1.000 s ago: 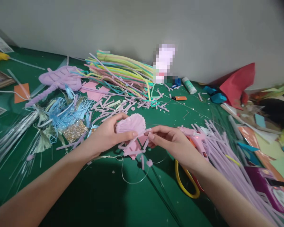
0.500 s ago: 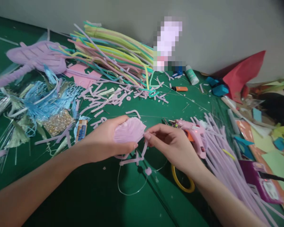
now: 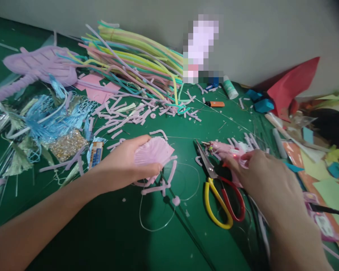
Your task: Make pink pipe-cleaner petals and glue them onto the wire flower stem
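My left hand [image 3: 135, 160] is closed around a lilac, ribbed, fan-shaped piece [image 3: 152, 150], thumb below and fingers above. Under it a frame of short lilac pipe cleaners [image 3: 155, 190] hangs from a dark stem, with a thin clear loop and a small lilac pompom [image 3: 176, 201]. To the right, my right hand [image 3: 260, 177] has its fingers curled on the back of a pink hot glue gun [image 3: 222, 148], which lies on the table; the hand covers part of it. Yellow-and-red handled scissors [image 3: 211, 171] lie between the hands, blades pointing away.
A bundle of coloured pipe cleaners [image 3: 135, 49] lies at the back, with cut lilac bits [image 3: 124, 116] before it. Blue tassels [image 3: 53, 116] and a bag of beads [image 3: 69, 145] are on the left. An orange lighter [image 3: 216, 104] and a white-green bottle [image 3: 230, 87] stand out behind.
My right hand has left the lilac pipe cleaner piece and moved right onto the glue gun, uncovering the scissors. My left hand still holds the ribbed piece, nearly in place.
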### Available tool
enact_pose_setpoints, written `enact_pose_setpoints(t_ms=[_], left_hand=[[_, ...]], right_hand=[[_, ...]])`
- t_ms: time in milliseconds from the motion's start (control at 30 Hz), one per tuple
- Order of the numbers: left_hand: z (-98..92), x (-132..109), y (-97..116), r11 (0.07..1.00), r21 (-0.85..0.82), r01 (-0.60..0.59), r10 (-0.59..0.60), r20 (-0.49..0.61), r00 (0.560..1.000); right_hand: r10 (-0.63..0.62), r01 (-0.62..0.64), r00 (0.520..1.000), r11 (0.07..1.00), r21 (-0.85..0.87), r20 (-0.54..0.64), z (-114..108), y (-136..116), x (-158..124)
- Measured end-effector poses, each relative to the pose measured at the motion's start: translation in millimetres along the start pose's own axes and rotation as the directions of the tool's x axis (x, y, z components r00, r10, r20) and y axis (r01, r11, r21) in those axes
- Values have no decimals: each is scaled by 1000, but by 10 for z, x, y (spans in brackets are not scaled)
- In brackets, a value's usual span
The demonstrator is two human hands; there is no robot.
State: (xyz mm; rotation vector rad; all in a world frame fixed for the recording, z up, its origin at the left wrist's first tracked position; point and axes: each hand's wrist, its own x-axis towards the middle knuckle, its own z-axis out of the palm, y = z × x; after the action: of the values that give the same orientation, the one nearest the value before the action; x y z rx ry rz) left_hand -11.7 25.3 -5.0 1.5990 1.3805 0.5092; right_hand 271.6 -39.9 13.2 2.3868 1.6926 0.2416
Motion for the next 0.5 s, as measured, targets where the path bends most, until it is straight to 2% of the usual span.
enact_pose_setpoints(t_ms=[100,233,400,500], left_hand=[[-8,5,19,1000,22,13,-13,12,1000],[-46,14,81,996,79,30,-38,106,994],[-68,-7,174,998,52,44,-54,223,973],[-68,-29,202,994,58,90,-101,236,966]], right_hand=[[-68,71,997,991,-111,30,101,35,-10],[-35,46,996,990,-134,87,117,-25,-17],[36,-29,991,998,-58,126,123,-34,20],[170,-179,974,982,55,147,84,14,62]])
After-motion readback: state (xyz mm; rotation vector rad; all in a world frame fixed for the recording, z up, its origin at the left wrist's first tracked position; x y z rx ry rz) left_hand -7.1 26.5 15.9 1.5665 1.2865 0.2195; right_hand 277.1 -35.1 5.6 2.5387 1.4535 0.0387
